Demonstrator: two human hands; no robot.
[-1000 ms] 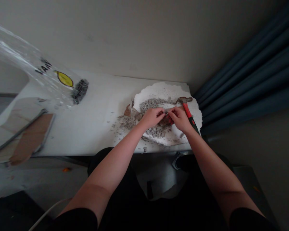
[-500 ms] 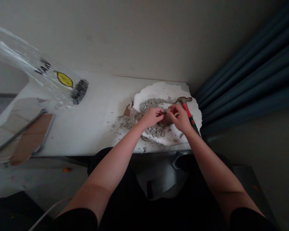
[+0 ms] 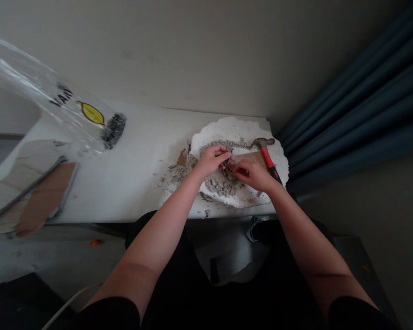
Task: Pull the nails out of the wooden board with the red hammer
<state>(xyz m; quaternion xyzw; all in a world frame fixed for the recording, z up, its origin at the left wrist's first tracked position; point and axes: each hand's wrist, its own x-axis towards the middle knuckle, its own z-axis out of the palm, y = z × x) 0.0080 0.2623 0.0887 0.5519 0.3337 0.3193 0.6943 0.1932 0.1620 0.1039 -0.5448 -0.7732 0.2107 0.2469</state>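
My left hand [image 3: 211, 159] and my right hand [image 3: 250, 174] meet over a white foam slab [image 3: 237, 128] strewn with grey rubble [image 3: 220, 188]. Both hands have their fingers pinched together around small fragments between them; what each one holds is too small to name. A brown flat piece [image 3: 249, 158] lies just beyond my right hand. A hammer [image 3: 268, 158] with a red and black handle rests on the slab to the right of my right hand, its head pointing away from me.
The slab sits at the right end of a white table [image 3: 134, 169]. A clear plastic bag [image 3: 72, 114] with dark bits and a yellow label lies at the left. Brown boards [image 3: 41, 197] lie at the table's left edge. Dark blue curtains [image 3: 357, 119] hang on the right.
My right hand has dropped lower and nearer to me, uncovering the brown piece. My left hand has shifted slightly up and left. The hammer has not moved.
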